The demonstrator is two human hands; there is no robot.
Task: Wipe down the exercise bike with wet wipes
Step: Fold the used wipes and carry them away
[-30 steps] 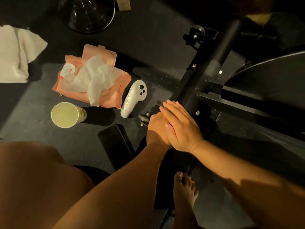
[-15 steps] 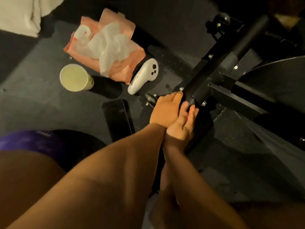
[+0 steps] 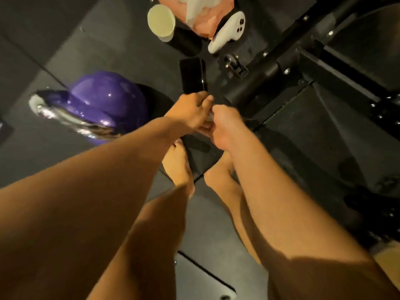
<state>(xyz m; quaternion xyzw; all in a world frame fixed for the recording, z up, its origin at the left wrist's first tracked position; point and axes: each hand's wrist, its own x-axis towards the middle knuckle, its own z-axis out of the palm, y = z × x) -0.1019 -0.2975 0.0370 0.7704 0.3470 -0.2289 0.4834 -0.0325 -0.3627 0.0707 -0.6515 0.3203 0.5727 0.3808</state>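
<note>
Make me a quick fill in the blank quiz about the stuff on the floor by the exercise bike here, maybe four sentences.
1. The shiny domed object on the floor is ____ in colour.
2. The controller lying next to the wipes pack is ____.
3. The left hand reaches to the near end of a dark ____ lying flat.
4. It meets the right hand beside the bike's base tube, which is ____.

Missing words: purple; white; phone; black.

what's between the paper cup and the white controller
The pink wet wipes pack, a white wipe sticking out, lies between the cup and the controller, in the head view.
</note>
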